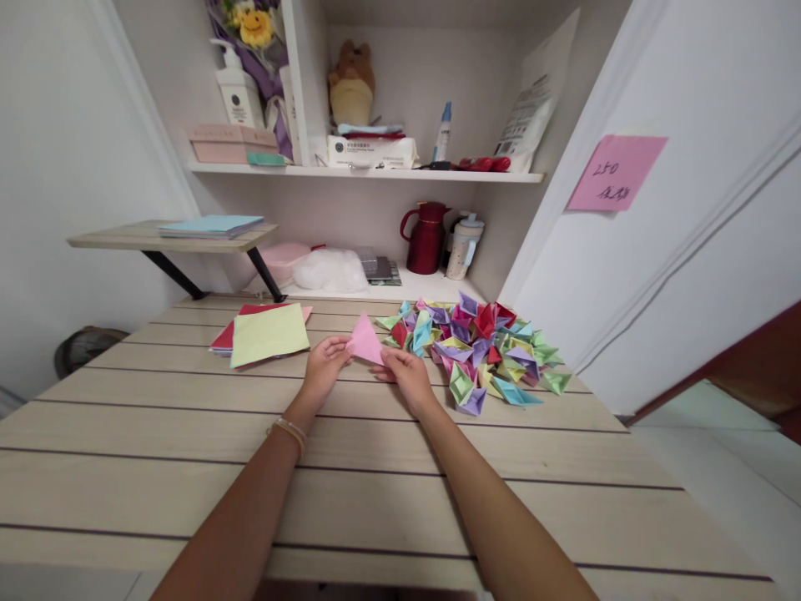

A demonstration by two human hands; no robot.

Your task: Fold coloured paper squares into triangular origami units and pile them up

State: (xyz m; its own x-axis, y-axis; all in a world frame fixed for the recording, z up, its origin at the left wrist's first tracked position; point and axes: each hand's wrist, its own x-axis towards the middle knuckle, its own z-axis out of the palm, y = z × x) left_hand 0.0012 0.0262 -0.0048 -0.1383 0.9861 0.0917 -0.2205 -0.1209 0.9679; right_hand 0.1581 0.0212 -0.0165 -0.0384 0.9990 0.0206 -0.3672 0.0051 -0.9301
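Note:
A pink sheet of paper (366, 340), folded into a triangle, lies at the middle of the wooden table (188, 434). My left hand (324, 367) pinches its left edge. My right hand (406, 374) pinches its lower right corner. Both hands rest on the tabletop with fingers curled on the paper. Just right of my right hand spreads a pile of folded paper pieces (481, 346) in purple, green, red, blue and yellow. Left of my left hand lies a stack of flat coloured sheets (266, 334), a yellow-green one on top.
A small raised shelf (168, 236) with blue paper stands at the back left. Behind the table are a red jug (426, 238), a white cup (464, 244), a plastic bag (330, 271) and a loaded upper shelf (369, 173). A pink note (617, 171) sticks on the white door at right.

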